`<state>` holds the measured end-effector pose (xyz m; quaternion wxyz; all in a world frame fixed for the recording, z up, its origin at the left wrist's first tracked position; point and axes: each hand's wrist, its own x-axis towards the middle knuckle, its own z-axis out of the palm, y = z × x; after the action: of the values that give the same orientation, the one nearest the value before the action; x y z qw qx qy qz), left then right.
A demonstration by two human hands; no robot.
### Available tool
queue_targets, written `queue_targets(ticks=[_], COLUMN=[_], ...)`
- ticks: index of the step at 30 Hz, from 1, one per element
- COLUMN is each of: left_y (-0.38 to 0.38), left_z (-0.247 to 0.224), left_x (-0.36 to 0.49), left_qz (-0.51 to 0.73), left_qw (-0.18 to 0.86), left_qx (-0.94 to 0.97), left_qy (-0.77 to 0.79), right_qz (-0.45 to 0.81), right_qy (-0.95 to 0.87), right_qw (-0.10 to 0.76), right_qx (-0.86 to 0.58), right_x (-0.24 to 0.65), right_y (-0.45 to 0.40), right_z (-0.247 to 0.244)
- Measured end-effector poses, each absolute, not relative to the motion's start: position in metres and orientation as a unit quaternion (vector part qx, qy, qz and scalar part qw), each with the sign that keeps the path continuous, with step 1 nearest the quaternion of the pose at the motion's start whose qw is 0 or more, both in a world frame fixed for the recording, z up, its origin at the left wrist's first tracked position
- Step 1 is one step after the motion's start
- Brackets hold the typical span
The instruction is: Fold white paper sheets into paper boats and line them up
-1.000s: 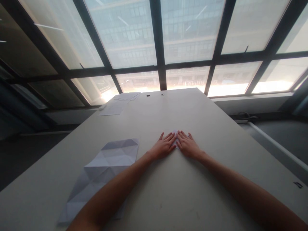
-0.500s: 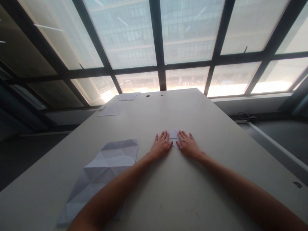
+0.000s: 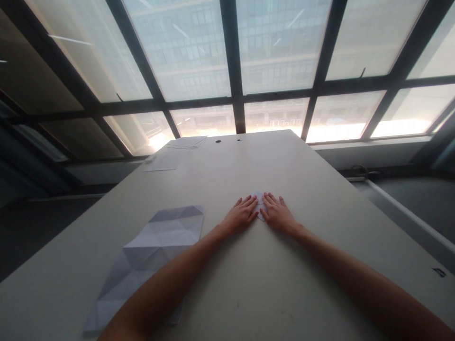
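A small folded white paper (image 3: 260,206) lies on the white table (image 3: 263,166), partly hidden under both hands. My left hand (image 3: 242,213) rests flat on its left side, fingers spread, fingertips over the paper. My right hand (image 3: 276,212) lies flat on its right side with the fingers stretched out. Between the hands only a narrow strip of the paper shows. A larger creased sheet (image 3: 156,246) lies to the left, partly covered by my left forearm.
Flat white sheets (image 3: 163,160) lie at the table's far left, with more papers (image 3: 188,141) just behind them. Two small dark holes are near the far edge. Windows stand beyond the table. A small dark mark (image 3: 439,272) is at the right edge.
My left hand has moved slightly right, over more of the small folded paper and closer to my right hand. My right hand has hardly moved.
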<state>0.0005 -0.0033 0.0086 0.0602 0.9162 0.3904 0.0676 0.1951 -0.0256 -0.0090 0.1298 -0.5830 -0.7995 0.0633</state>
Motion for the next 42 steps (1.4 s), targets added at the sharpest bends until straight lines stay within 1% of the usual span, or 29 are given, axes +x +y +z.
queue_targets(ticks=[15, 23, 29, 42], left_y=[0.000, 0.002, 0.002, -0.002], left_z=[0.002, 0.000, 0.002, 0.008], left_x=[-0.001, -0.001, -0.001, -0.003], left_qz=[0.093, 0.103, 0.105, 0.102], left_qw=[0.057, 0.073, 0.077, 0.079], left_qx=[0.905, 0.898, 0.898, 0.905], left_qy=[0.412, 0.421, 0.419, 0.405], right_qz=[0.079, 0.075, 0.053, 0.062], right_qy=[-0.809, -0.815, -0.834, -0.843], right_qw=[0.125, 0.143, 0.177, 0.189], right_qx=[-0.569, -0.557, -0.521, -0.500], right_x=[0.197, 0.200, 0.210, 0.214], right_y=[-0.025, -0.024, -0.023, -0.022], right_z=[-0.005, -0.003, 0.005, 0.013])
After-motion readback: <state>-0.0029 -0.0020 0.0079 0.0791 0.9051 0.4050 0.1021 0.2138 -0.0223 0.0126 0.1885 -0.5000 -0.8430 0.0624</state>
